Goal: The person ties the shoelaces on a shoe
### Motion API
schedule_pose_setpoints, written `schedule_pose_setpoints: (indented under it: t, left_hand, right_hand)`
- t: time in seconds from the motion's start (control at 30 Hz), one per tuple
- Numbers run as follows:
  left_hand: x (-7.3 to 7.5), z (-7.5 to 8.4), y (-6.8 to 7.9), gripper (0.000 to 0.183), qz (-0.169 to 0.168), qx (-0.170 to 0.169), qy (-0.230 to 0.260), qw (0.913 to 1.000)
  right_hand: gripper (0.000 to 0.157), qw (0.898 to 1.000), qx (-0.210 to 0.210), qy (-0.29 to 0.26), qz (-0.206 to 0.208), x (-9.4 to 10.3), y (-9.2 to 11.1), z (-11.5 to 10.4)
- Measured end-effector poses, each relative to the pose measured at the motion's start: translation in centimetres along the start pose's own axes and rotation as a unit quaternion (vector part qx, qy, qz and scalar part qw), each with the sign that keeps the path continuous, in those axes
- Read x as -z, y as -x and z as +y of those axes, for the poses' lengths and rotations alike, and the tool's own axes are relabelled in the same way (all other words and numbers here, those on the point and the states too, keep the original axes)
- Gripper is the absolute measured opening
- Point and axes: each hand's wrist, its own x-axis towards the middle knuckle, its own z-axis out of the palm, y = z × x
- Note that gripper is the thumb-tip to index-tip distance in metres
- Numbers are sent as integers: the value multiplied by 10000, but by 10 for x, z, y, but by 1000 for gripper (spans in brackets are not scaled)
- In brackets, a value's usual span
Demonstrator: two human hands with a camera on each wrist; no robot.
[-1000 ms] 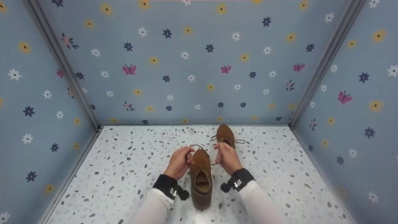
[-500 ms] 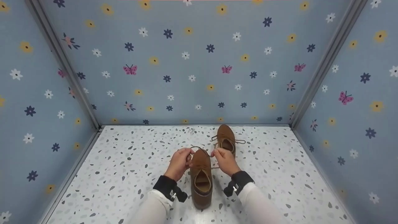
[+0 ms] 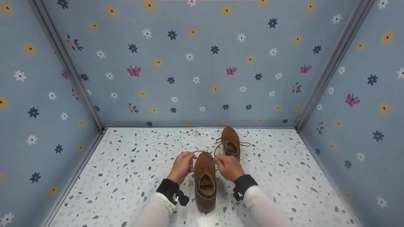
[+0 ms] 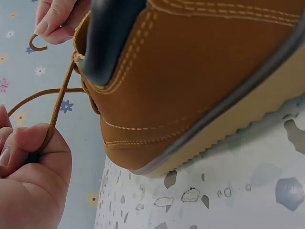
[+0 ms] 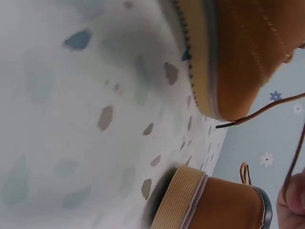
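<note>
A brown lace-up shoe (image 3: 205, 203) stands on the floor between my hands, toe pointing away. My left hand (image 3: 182, 167) is at the left of its toe, fingers curled round a brown shoelace (image 4: 59, 102) that runs taut to the eyelets in the left wrist view. On the other side, my right hand (image 3: 229, 168) pinches another stretch of lace, whose short end curls out below its fingertips (image 4: 43, 26). A lace with a dark tip (image 5: 224, 126) hangs past the toe in the right wrist view.
The matching brown shoe (image 3: 229, 135), with lace loops out to both sides, stands behind my right hand near the back wall (image 3: 202, 63). Flower-patterned panels enclose the speckled floor (image 3: 132, 189) at the back, left and right.
My right hand has come down and left, from over the matching shoe's opening to beside the near shoe's toe, drawing its lace along. My left hand has barely moved.
</note>
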Motion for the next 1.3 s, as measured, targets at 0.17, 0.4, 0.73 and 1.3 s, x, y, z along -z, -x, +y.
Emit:
schedule_pose_setpoints:
  t: [0.17, 0.4, 0.73, 1.3]
  left_hand:
    - [3, -6, 0, 21, 55, -23, -175, 9998]
    - [8, -13, 3, 24, 100, 1, -152, 9998]
    - [12, -21, 5, 19, 190, 131, -182, 9996]
    - [17, -36, 3, 18, 204, 219, 155, 9994]
  right_hand:
    - [33, 9931, 640, 929, 326, -5, 5, 2]
    - [30, 9750, 1361, 1570, 792, -13, 10, 7]
    - [27, 9704, 1428, 1831, 665, -18, 14, 11]
    - [30, 9619, 1608, 2055, 811, -27, 21, 20]
